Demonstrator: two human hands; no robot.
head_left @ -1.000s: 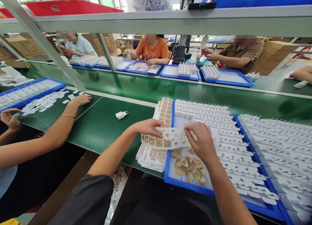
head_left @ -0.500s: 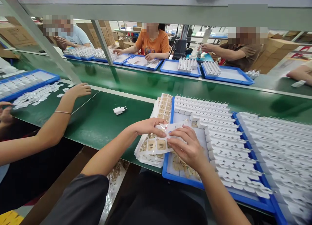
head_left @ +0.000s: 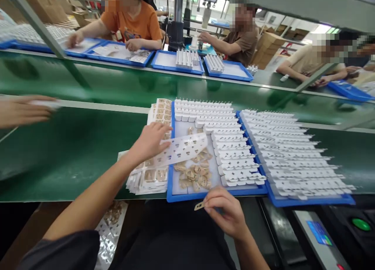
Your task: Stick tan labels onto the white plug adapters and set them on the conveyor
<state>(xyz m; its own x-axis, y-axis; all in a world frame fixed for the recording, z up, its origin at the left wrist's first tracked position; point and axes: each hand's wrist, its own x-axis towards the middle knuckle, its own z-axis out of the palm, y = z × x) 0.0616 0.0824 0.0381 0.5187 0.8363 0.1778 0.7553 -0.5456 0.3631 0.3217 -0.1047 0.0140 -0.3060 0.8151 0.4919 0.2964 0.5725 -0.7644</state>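
My left hand (head_left: 154,140) grips a translucent sticker sheet (head_left: 190,147) with dark cut-out marks; its free end stretches right over a blue tray (head_left: 187,196). Below the tray's front edge, my right hand (head_left: 224,211) pinches a small tan sticker piece (head_left: 199,206) with holes in it, between thumb and forefinger. Loose tan pieces (head_left: 195,176) lie heaped in the tray's left part. Rows of white plug adapters (head_left: 234,147) fill its right part. Left of the tray is a stack of sheets (head_left: 149,176) bearing tan stickers, partly hidden by my left hand and forearm.
A second blue tray (head_left: 316,201) of white adapters stands to the right. A co-worker's blurred hand (head_left: 26,111) reaches in from the left, holding something white. Across the green belt (head_left: 117,80), several people sit behind blue trays. A device with a small screen (head_left: 319,233) is low right.
The view has swung right. My right hand has left the sheet and moved down toward me with a tan piece. The lone white adapter no longer shows on the table at left.
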